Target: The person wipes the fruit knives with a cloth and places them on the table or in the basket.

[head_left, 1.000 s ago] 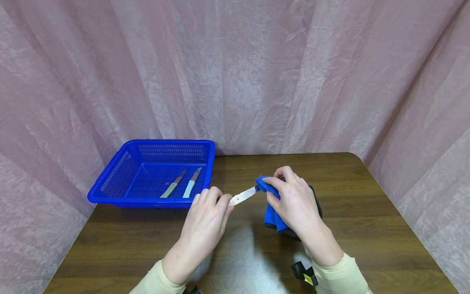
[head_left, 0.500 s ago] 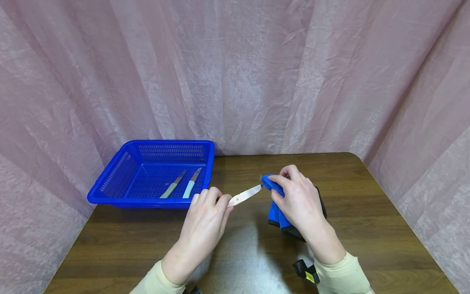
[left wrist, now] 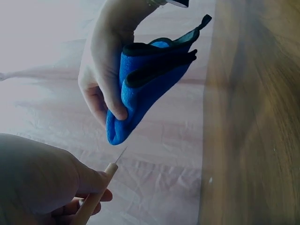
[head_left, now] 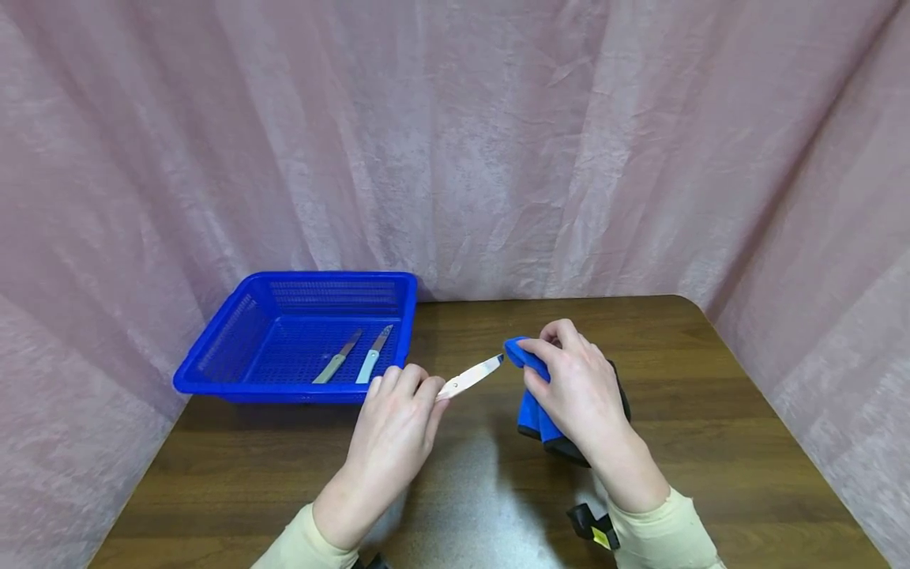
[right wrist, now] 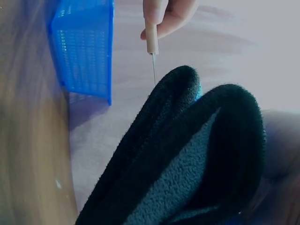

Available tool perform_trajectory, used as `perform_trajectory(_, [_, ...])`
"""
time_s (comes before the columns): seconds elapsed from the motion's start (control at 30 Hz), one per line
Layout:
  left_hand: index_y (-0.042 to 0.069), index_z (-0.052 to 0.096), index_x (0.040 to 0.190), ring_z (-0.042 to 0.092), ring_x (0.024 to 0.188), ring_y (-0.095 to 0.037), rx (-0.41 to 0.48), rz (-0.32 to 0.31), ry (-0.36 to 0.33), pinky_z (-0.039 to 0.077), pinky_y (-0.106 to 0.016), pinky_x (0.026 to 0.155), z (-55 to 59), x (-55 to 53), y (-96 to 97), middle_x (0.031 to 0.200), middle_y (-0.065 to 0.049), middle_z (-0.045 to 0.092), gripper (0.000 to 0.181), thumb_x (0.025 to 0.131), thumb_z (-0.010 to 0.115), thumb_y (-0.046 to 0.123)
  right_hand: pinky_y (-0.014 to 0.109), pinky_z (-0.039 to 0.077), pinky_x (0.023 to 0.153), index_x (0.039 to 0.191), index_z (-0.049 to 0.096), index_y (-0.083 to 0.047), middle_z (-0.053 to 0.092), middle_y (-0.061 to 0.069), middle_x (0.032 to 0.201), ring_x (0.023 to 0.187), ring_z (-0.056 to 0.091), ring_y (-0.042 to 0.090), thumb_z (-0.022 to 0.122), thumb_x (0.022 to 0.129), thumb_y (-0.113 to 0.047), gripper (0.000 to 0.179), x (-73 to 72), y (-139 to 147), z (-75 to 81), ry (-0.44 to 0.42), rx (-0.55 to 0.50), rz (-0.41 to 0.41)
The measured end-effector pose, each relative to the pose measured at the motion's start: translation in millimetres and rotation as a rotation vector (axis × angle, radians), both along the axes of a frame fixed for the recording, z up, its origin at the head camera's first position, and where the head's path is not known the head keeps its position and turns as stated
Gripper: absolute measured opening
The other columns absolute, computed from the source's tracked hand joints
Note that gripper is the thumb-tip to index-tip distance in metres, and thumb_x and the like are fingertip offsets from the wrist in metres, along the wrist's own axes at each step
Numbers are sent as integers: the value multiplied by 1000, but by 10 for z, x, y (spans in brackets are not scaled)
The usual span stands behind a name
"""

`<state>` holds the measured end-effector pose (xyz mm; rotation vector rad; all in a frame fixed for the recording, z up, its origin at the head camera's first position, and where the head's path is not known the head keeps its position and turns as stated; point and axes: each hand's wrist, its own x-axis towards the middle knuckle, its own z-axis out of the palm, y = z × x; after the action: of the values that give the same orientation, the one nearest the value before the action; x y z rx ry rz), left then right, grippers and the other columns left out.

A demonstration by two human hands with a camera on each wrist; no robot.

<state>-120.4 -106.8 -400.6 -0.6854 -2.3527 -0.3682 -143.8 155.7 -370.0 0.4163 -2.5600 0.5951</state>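
My left hand (head_left: 395, 427) grips a small folding knife (head_left: 469, 378) by its pale handle, the blade pointing up and right toward the other hand. In the left wrist view the handle (left wrist: 96, 196) shows cream-coloured between thumb and fingers. My right hand (head_left: 577, 382) pinches a folded blue cloth (head_left: 529, 415) with dark edging, thumb on the near side. The blade tip stands a little left of the cloth's pinched end, with a small gap between them. Folds of the cloth (right wrist: 173, 183) fill much of the right wrist view and hide most of that hand.
A blue plastic basket (head_left: 294, 389) stands at the left of the wooden table (head_left: 711, 442). Inside lie a knife with a green handle (head_left: 329, 369) and one with a light blue handle (head_left: 367, 367). Pink curtains (head_left: 498, 158) hang behind the table and along both sides.
The cloth has come off the blade: my right hand moved slightly right with it, uncovering the tip. My left hand has drawn the knife slightly left.
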Motion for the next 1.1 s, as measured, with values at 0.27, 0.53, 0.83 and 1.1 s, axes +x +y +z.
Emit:
perform_trajectory(0.27, [5, 77, 108, 56, 83, -31, 5, 8, -14, 49, -42, 69, 2, -29, -126, 96, -8, 64, 22, 92, 91, 11, 53, 57, 81, 122, 85, -16, 63, 6, 118, 97, 68, 31, 82, 90, -8, 34, 34, -38, -39, -10, 15, 40])
perform_trajectory(0.53, [3, 77, 107, 60, 84, -33, -2, 44, -14, 52, -45, 69, 61, -79, -290, 95, -9, 64, 23, 91, 91, 10, 51, 57, 82, 121, 86, -15, 63, 5, 115, 96, 67, 29, 81, 90, -8, 32, 37, -76, -60, 16, 31, 92])
perform_trajectory(0.83, [2, 75, 106, 60, 83, -36, -33, 88, -7, 53, -48, 66, 168, -152, -489, 94, -12, 64, 19, 94, 87, 12, 47, 55, 81, 119, 85, -16, 62, 4, 114, 93, 66, 28, 83, 89, -6, 32, 52, -121, -96, 47, 50, 151])
perform_trajectory(1.1, [-1, 75, 105, 58, 78, -38, -49, 117, -16, 52, -50, 62, 253, -197, -672, 92, -14, 63, 18, 96, 86, 11, 44, 55, 80, 117, 85, -17, 62, 3, 113, 89, 65, 26, 84, 87, -4, 34, 57, -200, -139, 75, 85, 213])
